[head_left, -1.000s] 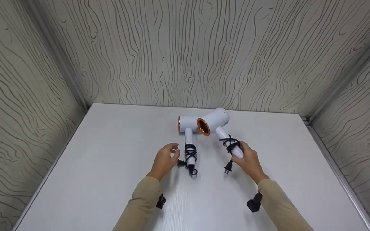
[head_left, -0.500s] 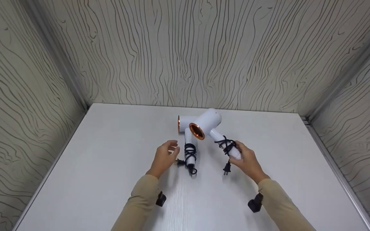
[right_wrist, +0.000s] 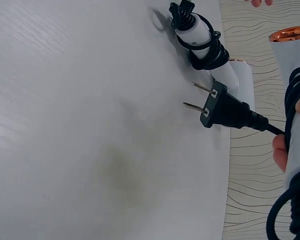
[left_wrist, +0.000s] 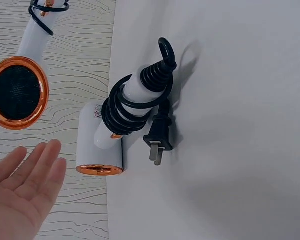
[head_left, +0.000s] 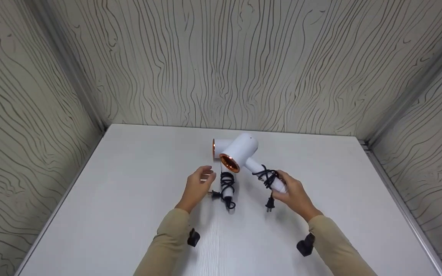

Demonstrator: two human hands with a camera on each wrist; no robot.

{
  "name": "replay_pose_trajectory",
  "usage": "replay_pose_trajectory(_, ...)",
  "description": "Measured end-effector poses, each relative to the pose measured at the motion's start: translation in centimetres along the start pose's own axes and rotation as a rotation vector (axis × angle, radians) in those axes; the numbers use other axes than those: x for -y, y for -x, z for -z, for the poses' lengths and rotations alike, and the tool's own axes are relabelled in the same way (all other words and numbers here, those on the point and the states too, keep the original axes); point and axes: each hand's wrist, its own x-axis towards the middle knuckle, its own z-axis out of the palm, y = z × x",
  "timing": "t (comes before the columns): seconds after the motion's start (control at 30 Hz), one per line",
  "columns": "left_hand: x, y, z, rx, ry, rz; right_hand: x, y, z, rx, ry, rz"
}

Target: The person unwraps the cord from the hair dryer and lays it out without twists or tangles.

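1. While the right hand (head_left: 293, 193) grips the lower handle of the raised hair dryer (head_left: 240, 147), its fingers and thumb curled round the white grip beside the wound black cord (head_left: 269, 177), the left hand (head_left: 197, 188) stands with its thumb and fingers parted around a moderate gap; in the left wrist view its fingers reach out nearly straight.

2. Raised above the white table (head_left: 148, 165), the held dryer tilts, its copper-rimmed nozzle (head_left: 229, 163) angled toward the person and to the left; its barrel hides part of the lying hair dryer (head_left: 221, 147) from the head camera; its two-prong plug (right_wrist: 227, 110) hangs just below the handle.

3. Beside the left hand, the lying dryer rests on the table, its nozzle turned left and its handle pointing toward the person; a black power cord (head_left: 227, 181) is coiled round that handle, with a loop at the end; its black plug (left_wrist: 159, 134) lies close against the left side of the grip.

4. Tan sleeves (head_left: 163, 241) cover both forearms; a small black device (head_left: 305, 245) sits at each wrist; behind the table stands a pale wall panel (head_left: 221, 69) with dark wood-grain lines.
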Motion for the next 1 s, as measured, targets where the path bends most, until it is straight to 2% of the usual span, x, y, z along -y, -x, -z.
replay_pose_trajectory(0.23,-0.3,0.0,0.0,0.001,0.051,0.064,0.6,0.1,0.0,0.024,-0.007,0.044)
replay_pose_trajectory(0.37,-0.3,0.1,0.0,0.023,0.083,0.107,0.8,0.2,-0.1,0.044,-0.004,0.069)
replay_pose_trajectory(0.7,-0.3,0.1,-0.2,0.048,0.167,0.145,1.2,0.2,-0.2,0.106,0.011,0.117)
replay_pose_trajectory(1.0,-0.4,0.0,-0.3,0.072,0.189,0.222,1.5,0.2,-0.4,0.127,0.032,0.177)
